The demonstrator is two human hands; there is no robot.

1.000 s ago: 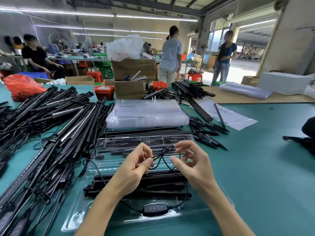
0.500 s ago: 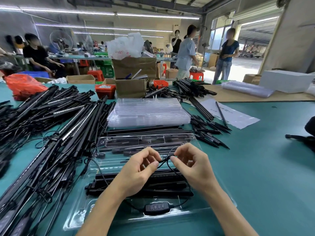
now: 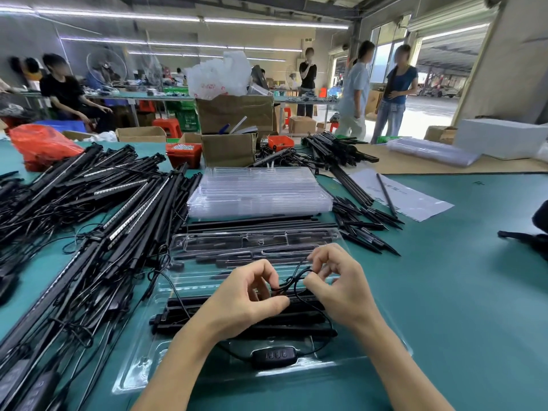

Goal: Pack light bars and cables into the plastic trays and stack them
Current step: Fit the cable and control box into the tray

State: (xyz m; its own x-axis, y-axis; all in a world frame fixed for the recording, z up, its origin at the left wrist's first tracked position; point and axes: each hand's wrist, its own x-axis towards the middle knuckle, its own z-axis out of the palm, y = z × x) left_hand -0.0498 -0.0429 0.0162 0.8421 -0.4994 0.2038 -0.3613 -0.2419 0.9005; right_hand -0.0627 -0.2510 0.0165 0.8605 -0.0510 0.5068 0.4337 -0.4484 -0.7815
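Both hands over the clear plastic tray (image 3: 142, 372) on the green counter (image 3: 462, 292). Left hand (image 3: 246, 298) and right hand (image 3: 341, 286): fingers curled, pinching a thin black cable (image 3: 292, 281) between them. Beneath the fingers, black light bars (image 3: 296, 321) lie in the tray; inline controller (image 3: 274, 355) nearer the wrists. Beyond the fingers, stacked empty trays (image 3: 258, 191). Left of them, loose bars (image 3: 89, 218) heaped.

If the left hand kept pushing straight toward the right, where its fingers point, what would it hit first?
Probably the right hand: the left hand faces it closely, both pinching the black cable above the light bars. Depth between them is unclear.
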